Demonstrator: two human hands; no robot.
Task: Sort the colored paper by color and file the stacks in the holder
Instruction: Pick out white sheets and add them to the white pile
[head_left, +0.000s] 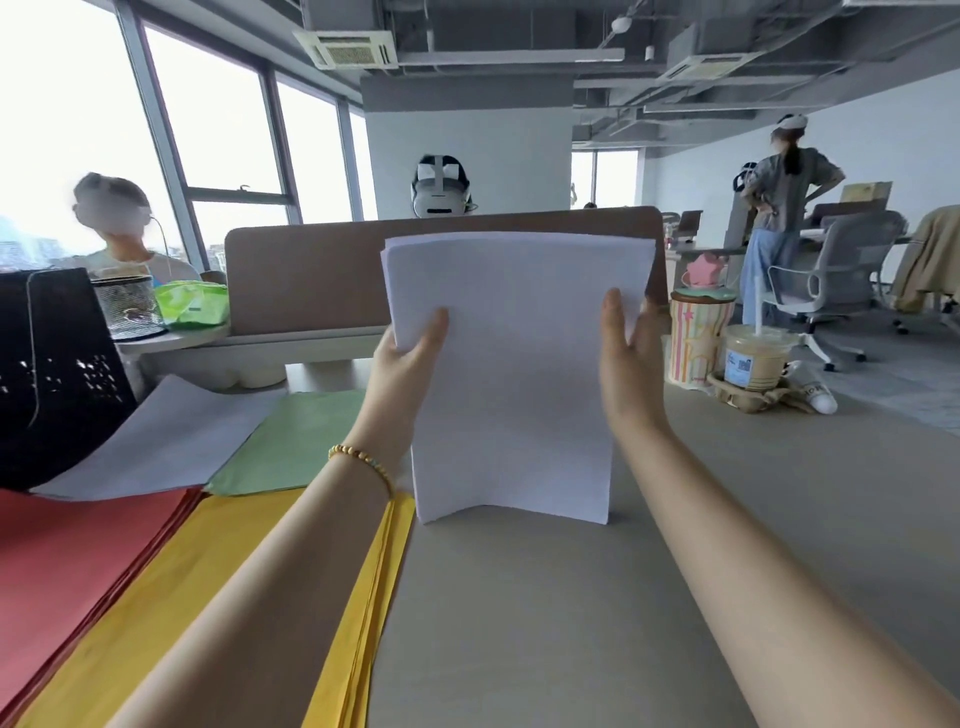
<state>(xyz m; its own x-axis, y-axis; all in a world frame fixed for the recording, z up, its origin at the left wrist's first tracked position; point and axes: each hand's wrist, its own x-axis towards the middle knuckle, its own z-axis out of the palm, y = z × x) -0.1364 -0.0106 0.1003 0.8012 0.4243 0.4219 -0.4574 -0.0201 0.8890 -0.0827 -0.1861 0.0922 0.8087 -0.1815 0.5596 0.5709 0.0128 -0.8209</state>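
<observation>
Desk (571, 597): white stack (511, 374) upright; left hand (410, 358) pinching; right hand (626, 358) fingers straight.

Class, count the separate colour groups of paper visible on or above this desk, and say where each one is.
5. White stack upright in both hands; loose white sheets by the black holder; green beside them; red near left; yellow alongside. More may lie off-frame.

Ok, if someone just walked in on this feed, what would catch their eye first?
The white paper stack held upright at centre, its bottom edge on the desk, left hand gripping one side and right hand flat against the other. Then the red stack and yellow stack, lower left.
</observation>
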